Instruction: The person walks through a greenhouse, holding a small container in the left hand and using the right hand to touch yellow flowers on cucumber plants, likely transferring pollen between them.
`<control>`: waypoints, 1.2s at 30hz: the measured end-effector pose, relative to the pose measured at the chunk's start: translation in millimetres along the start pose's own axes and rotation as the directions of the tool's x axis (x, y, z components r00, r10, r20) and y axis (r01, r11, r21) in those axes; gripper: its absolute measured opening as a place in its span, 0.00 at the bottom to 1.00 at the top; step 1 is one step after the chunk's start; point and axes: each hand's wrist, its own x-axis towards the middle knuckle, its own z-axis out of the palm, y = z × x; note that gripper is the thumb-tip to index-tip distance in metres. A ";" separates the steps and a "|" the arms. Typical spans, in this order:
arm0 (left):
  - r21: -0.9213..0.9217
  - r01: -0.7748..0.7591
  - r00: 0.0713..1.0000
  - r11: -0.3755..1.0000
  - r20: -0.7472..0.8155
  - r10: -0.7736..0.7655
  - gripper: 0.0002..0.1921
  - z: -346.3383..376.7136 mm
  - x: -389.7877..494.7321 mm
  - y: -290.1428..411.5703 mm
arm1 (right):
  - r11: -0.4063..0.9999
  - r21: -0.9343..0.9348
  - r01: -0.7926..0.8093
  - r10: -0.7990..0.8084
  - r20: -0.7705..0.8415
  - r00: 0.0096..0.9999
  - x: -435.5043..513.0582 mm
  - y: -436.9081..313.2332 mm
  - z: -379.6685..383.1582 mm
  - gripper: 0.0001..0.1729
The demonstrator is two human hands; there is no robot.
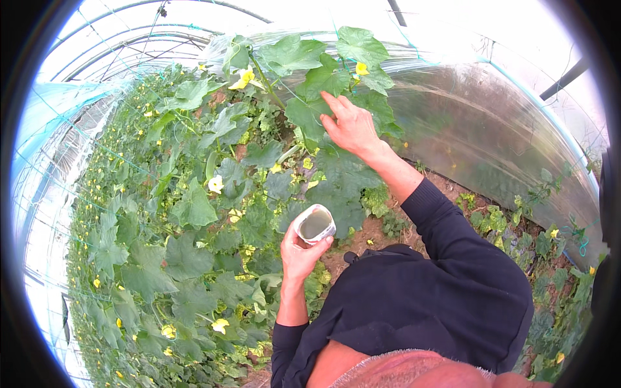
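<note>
My left hand (302,257) is wrapped around a small white cup (331,226) with red and dark marks on its outside. The cup is tipped a little, and its mouth shows a pale grey-green inside, perhaps a liquid. Further out, my right hand (353,125) reaches over a large green vine leaf (303,116). Its index finger and thumb are spread apart at the leaf's edge, the other fingers partly curled. Close by are a yellow flower (361,68) and another yellow flower (245,78) on a long stem.
Dense cucumber-like vines (189,262) with yellow flowers fill the left. A slender green fruit (210,165) hangs among them. Clear plastic sheeting (465,116) rises at the right, under metal hoops (131,41). Thin green strings (102,145) cross the left side. Brown soil (359,242) shows before me.
</note>
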 end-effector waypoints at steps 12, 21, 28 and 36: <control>0.020 -0.005 0.998 1.000 -0.065 0.006 0.35 30.0 22.2 2.4 | 0.962 0.268 -0.047 0.080 -0.115 0.990 0.4 62.9 -24.5 0.15; 0.056 0.010 0.993 0.998 -0.119 -0.004 0.34 59.0 33.2 6.9 | 0.924 -0.045 -0.380 0.369 0.368 0.853 48.8 154.7 -41.7 0.29; 0.029 -0.013 0.990 1.000 -0.144 0.017 0.35 75.8 32.1 -5.3 | 0.979 -0.077 -0.187 0.202 0.384 0.901 62.0 105.7 -6.9 0.25; 0.009 -0.053 0.985 0.999 -0.166 0.053 0.35 84.4 32.8 -13.0 | 0.951 0.177 -0.255 0.266 -0.041 0.963 48.0 130.3 16.6 0.15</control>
